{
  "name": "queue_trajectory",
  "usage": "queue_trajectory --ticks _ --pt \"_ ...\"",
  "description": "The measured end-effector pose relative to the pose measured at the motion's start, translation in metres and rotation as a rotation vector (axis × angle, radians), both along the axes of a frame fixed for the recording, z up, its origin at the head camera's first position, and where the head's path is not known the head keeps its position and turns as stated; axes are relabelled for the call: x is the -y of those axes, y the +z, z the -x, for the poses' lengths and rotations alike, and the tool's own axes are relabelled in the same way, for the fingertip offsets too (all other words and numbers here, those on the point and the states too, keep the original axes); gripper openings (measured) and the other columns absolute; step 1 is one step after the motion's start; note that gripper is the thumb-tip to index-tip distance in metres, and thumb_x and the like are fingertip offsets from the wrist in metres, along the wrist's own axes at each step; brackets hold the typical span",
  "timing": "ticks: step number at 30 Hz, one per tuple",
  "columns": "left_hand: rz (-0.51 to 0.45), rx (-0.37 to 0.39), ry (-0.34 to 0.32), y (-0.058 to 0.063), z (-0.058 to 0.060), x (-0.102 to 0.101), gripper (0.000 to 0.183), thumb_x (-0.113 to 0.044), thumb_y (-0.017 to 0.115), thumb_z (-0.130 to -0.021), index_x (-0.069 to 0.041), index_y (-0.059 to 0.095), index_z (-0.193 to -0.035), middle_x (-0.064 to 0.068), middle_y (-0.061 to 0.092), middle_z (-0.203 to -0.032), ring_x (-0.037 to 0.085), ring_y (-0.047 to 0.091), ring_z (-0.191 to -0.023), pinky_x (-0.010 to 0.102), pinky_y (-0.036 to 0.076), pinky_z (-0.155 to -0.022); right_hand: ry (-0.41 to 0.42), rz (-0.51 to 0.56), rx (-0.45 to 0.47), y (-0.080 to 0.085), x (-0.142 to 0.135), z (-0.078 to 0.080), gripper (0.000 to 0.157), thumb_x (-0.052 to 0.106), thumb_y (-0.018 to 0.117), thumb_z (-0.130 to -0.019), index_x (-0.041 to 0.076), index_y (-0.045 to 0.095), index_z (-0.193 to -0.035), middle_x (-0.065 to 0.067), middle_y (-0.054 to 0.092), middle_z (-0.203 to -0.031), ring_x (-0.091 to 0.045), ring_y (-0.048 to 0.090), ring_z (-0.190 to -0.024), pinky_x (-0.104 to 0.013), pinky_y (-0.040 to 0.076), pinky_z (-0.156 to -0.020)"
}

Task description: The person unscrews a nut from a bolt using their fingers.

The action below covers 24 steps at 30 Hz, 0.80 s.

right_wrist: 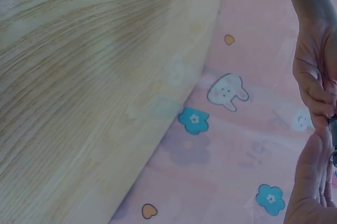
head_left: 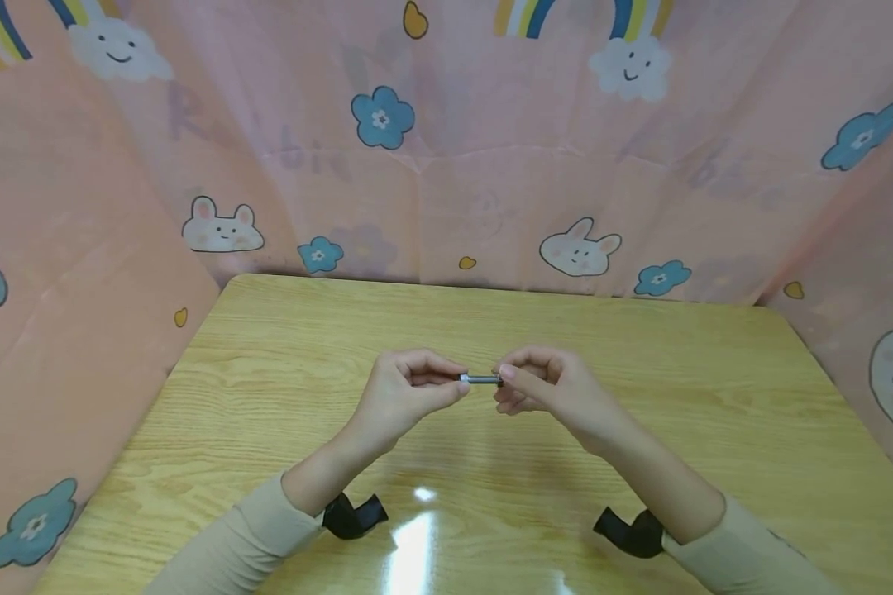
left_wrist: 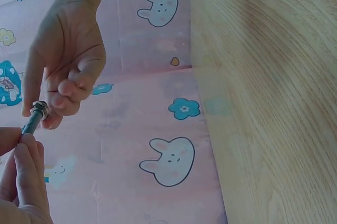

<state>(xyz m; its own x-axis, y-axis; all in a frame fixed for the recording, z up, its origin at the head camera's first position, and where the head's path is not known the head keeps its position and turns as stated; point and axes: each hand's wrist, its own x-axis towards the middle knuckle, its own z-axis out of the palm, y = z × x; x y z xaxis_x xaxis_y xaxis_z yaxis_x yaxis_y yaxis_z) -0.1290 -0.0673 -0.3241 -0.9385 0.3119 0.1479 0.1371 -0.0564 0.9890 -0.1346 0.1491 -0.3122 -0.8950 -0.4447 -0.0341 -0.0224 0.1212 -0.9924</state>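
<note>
A small silver metal bolt (head_left: 482, 380) is held level in the air between the two hands, above the table. My left hand (head_left: 398, 401) pinches its left end between thumb and fingertips, which partly cover that end. At the other end sits a hex nut (left_wrist: 40, 108), with the threaded shank showing below it in the left wrist view. My right hand (head_left: 561, 392) has thumb and forefinger at the nut, one on either side, its other fingers loosely curled. In the right wrist view the metal nut (right_wrist: 334, 158) is partly cut off by the edge.
Below the hands lies a light wood-grain table (head_left: 283, 355) with a glossy reflection near the front. A pink printed cloth (head_left: 461, 182) hangs behind it and along both sides. Black straps (head_left: 353, 516) are worn at both wrists.
</note>
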Motion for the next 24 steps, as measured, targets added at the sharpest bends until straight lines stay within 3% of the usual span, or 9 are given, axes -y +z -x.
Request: queue_trajectory --ticks 4,11,18,24 --pt "-0.003 -0.003 -0.005 -0.0007 -0.0001 0.0002 0.016 0.003 0.069 -0.08 0.007 0.068 -0.095 0.014 0.068 -0.089 0.017 0.067 -0.075 0.032 0.056 -0.07 -0.021 0.005 0.0 -0.0011 0.0002 -0.0009 0.024 0.01 0.062 -0.09 -0.009 0.056 -0.103 -0.009 0.066 -0.085 -0.018 0.066 -0.077 -0.035 0.055 -0.076" --pt "-0.009 -0.001 -0.003 -0.002 -0.0002 0.0015 0.016 0.004 0.068 -0.08 0.009 0.068 -0.095 0.015 0.068 -0.09 0.016 0.067 -0.075 0.031 0.056 -0.07 0.015 0.027 -0.057 -0.0014 0.0 -0.0018 0.032 0.005 0.066 -0.085 -0.006 0.055 -0.114 -0.014 0.062 -0.103 -0.024 0.064 -0.091 -0.035 0.054 -0.079" --pt "-0.002 -0.009 0.001 -0.003 0.0002 0.0015 0.015 0.002 0.069 -0.08 0.007 0.068 -0.095 0.014 0.068 -0.089 0.017 0.067 -0.075 0.032 0.056 -0.07 -0.001 0.012 -0.022 -0.0017 0.0019 -0.0001 0.024 0.01 0.06 -0.091 -0.01 0.057 -0.105 -0.016 0.065 -0.09 -0.018 0.066 -0.079 -0.035 0.055 -0.076" --pt "0.011 0.001 -0.001 -0.0032 0.0019 0.0021 0.017 0.002 0.069 -0.08 0.008 0.067 -0.096 0.014 0.068 -0.09 0.017 0.067 -0.075 0.031 0.056 -0.07 0.014 0.016 -0.058 -0.0016 0.001 0.0006 0.033 0.005 0.065 -0.086 -0.006 0.054 -0.115 -0.016 0.06 -0.106 -0.024 0.064 -0.092 -0.035 0.053 -0.081"
